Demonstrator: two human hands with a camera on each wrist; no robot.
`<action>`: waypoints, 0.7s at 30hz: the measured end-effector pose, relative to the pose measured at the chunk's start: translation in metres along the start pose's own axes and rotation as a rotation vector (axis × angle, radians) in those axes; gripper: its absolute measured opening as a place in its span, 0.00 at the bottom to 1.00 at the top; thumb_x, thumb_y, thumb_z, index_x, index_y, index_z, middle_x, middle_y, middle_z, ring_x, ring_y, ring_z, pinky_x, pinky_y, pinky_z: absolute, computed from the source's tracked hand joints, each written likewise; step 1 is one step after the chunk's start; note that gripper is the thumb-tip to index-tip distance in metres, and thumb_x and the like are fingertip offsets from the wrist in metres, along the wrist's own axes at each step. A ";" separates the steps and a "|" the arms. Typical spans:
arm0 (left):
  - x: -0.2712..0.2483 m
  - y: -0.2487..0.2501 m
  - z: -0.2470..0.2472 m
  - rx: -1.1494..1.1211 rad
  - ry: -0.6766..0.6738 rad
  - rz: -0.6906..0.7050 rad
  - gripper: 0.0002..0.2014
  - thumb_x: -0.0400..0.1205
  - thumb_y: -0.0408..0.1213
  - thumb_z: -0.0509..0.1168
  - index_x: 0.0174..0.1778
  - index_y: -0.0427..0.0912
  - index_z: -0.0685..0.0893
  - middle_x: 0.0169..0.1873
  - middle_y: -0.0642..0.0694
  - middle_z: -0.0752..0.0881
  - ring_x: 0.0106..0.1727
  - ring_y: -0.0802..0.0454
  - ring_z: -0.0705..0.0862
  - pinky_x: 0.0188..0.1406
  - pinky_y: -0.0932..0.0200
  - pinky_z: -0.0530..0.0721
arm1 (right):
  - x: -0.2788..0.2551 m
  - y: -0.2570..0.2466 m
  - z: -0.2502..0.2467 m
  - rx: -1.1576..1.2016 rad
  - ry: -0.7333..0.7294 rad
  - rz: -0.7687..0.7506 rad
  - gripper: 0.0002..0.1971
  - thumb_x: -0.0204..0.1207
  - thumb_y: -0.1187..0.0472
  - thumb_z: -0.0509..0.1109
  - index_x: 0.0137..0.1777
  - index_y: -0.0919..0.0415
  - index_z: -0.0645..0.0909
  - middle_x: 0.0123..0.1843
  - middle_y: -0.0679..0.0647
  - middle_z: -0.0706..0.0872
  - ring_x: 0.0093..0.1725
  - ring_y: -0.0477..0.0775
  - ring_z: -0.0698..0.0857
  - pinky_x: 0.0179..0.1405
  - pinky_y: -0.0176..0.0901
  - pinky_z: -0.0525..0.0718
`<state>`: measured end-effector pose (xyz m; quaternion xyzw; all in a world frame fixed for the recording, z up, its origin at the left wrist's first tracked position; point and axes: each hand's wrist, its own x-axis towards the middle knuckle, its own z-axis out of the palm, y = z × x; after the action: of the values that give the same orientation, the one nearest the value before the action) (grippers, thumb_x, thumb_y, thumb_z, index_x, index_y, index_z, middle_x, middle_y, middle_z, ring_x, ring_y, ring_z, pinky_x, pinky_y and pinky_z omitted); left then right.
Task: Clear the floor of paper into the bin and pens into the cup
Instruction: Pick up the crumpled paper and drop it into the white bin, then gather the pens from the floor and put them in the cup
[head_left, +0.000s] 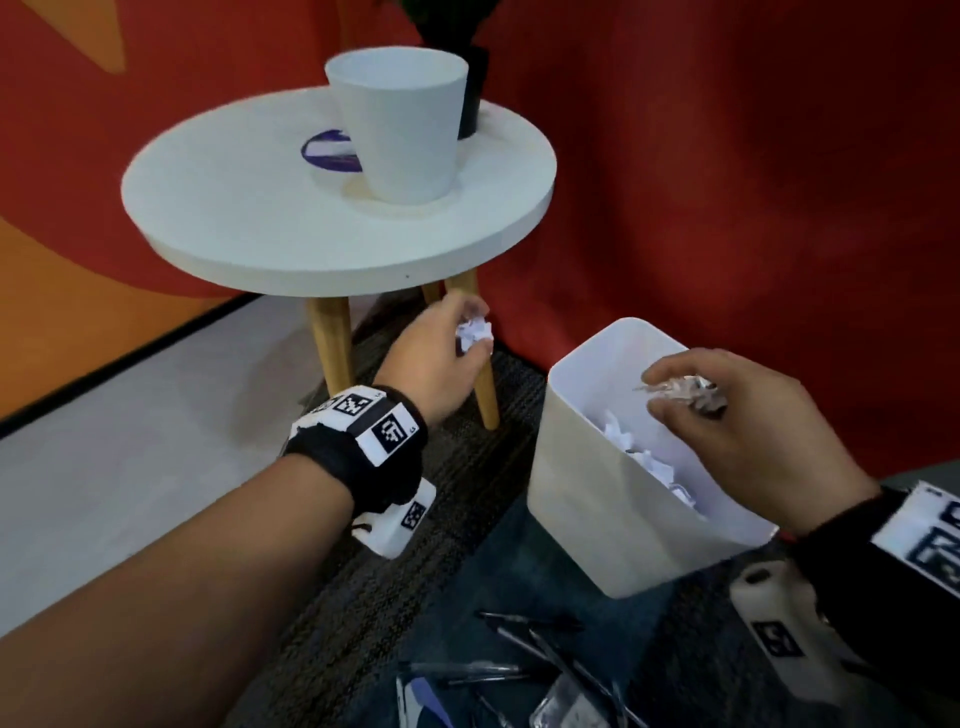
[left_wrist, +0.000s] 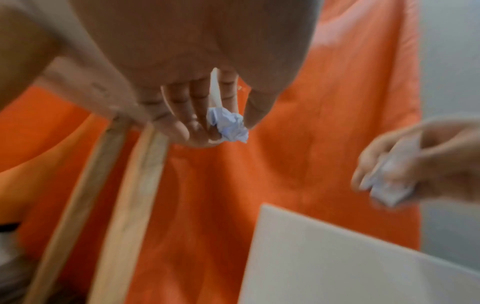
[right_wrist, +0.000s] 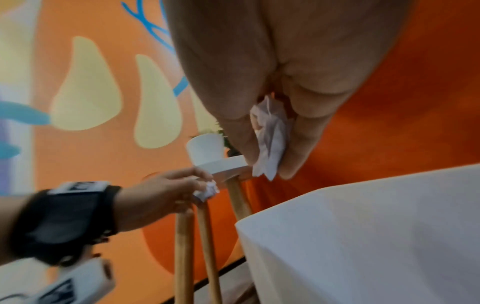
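Observation:
My left hand pinches a crumpled paper ball below the round table's edge, left of the bin. A second crumpled paper is pinched in my right hand, which hovers over the open white bin. The bin holds several paper wads. A white cup stands on the white round table. Several dark pens lie on the floor at the bottom of the head view.
The table's wooden legs stand just beside my left hand. Behind the cup are a black plant pot and a purple-rimmed object. Red fabric hangs behind the bin. Dark carpet covers the floor.

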<state>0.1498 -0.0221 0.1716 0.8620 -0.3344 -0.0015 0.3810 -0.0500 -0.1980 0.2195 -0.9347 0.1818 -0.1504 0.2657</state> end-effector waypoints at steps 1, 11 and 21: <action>0.001 0.018 -0.006 -0.033 0.023 0.030 0.11 0.81 0.41 0.66 0.59 0.50 0.78 0.53 0.56 0.82 0.50 0.59 0.78 0.51 0.64 0.72 | 0.003 0.007 -0.002 -0.025 -0.029 0.065 0.07 0.75 0.60 0.75 0.49 0.46 0.86 0.48 0.41 0.88 0.45 0.44 0.84 0.41 0.24 0.70; -0.020 0.078 0.020 0.001 -0.106 0.157 0.10 0.80 0.48 0.66 0.54 0.51 0.79 0.45 0.55 0.83 0.42 0.55 0.80 0.45 0.53 0.81 | 0.000 0.058 0.004 -0.308 -0.292 0.196 0.30 0.70 0.47 0.78 0.73 0.46 0.74 0.69 0.52 0.82 0.64 0.56 0.82 0.61 0.43 0.76; -0.014 0.094 0.046 0.136 -0.317 0.171 0.27 0.77 0.61 0.66 0.71 0.59 0.72 0.55 0.54 0.85 0.60 0.51 0.80 0.62 0.47 0.77 | -0.033 0.002 -0.032 -0.028 -0.052 -0.114 0.11 0.70 0.69 0.67 0.37 0.50 0.82 0.30 0.43 0.83 0.33 0.39 0.81 0.34 0.26 0.74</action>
<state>0.0728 -0.0896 0.1969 0.8432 -0.4616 -0.0824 0.2629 -0.0920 -0.1997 0.2380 -0.9508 0.1233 -0.1382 0.2482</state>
